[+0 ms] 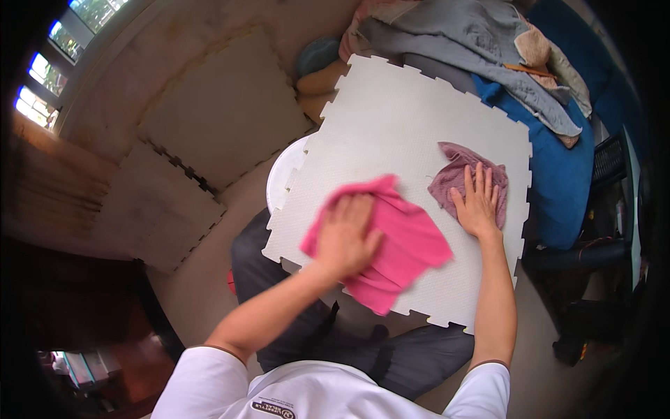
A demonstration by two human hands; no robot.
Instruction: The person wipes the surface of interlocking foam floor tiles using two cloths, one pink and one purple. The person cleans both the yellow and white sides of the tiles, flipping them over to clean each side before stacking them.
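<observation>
A white interlocking foam mat tile (398, 115) with a textured face lies before me, its near edge above my knees. My left hand (345, 233) presses flat on a bright pink cloth (411, 235), slightly blurred, near the tile's left side; part of the cloth hangs past the near edge. Flat on a crumpled mauve cloth (450, 178) near the right edge rests my right hand (477, 201), fingers spread. Part of a round white object (285, 173) shows under the tile's left edge.
More foam tiles (225, 105) (162, 209) stand or lie at the left by the wall. Grey and blue fabric (450, 31) is heaped beyond the tile. A black rack or shelf (610, 157) is at the right, dark furniture (89, 293) at the lower left.
</observation>
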